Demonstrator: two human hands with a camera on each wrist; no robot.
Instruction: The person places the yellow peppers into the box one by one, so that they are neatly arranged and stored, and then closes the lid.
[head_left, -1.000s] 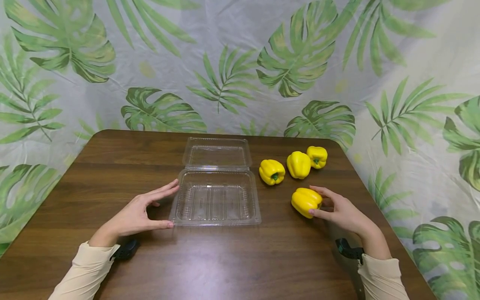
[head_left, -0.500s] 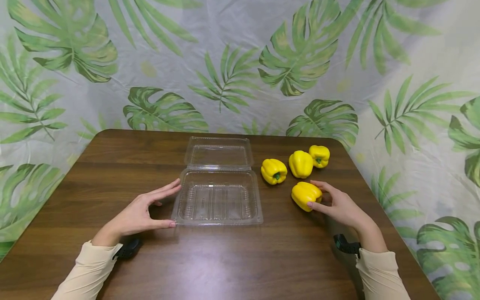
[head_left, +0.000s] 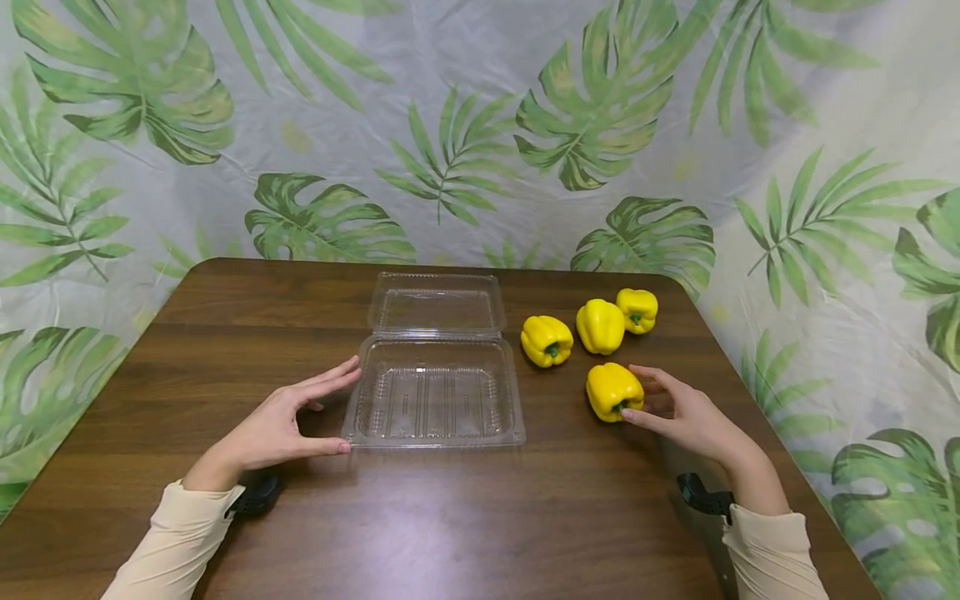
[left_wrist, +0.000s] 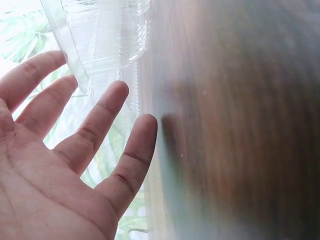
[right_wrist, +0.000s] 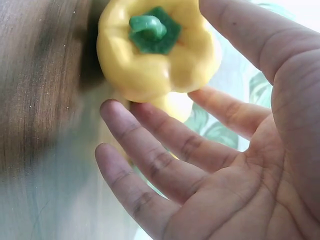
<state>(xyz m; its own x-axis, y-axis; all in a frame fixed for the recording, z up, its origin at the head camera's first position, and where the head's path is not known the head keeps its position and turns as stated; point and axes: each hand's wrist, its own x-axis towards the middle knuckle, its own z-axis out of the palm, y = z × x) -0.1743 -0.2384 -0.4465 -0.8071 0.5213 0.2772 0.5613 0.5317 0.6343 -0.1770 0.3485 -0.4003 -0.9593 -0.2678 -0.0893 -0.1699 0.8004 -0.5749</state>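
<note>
Clear clamshell box (head_left: pixel 433 400) lying open (nothing inside), left hand (head_left: pixel 277 427) spread beside it, right hand (head_left: pixel 686 417) loosely cupping yellow pepper (head_left: pixel 613 390).

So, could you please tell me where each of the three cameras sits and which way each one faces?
Head: worn on the head, looking forward and down at the table, open clear container and four peppers; both hands and sleeves show.
Left wrist: on the left wrist, looking along the left hand to the container's edge.
Right wrist: on the right wrist, looking past the right hand at the nearest pepper.
Shared: head and right wrist both show that pepper beside the right hand.
</note>
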